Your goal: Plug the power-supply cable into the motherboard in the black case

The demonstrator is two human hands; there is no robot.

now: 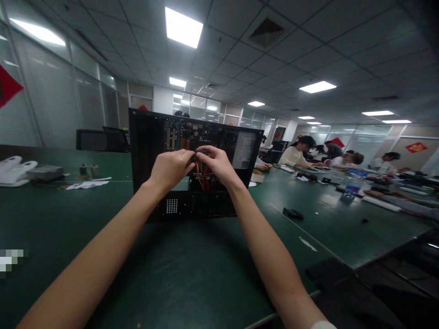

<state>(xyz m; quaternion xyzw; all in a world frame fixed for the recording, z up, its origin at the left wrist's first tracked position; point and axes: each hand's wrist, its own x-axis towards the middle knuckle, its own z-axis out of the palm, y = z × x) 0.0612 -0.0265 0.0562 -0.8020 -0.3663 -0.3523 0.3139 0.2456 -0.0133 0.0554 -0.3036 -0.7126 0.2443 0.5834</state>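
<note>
The black computer case (206, 206) stands on its long edge in front of you, its open side facing you, a thin-walled metal box with a neat square of punched round holes (172, 205) low on the left. Inside, a bundle of red, yellow and black cables (205, 179) hangs directly below your fingertips. Your left hand (172, 168) and right hand (216, 163) meet at the middle of the opening, fingers bent inward and almost touching around something small and dark at the top of the bundle. Your grip is narrow, but the fingers hide what is between them, so I cannot tell whether either hand has firm hold. Pale straight slots (173, 138) sit above your left hand; a smooth silver label panel (245, 148) lies beyond your right.

Beneath is a dark green table (192, 269), slightly glossy, with pale seams. To your left are a crumpled white plastic bag (15, 170), a grey block (44, 172) and creased paper (87, 184). To your right lie a folded-looking black object (293, 213) and a torn white strip (307, 243). Farther off, other people work at tables, under square ceiling panels and bright lights (183, 27), between glass partitions (51, 96).
</note>
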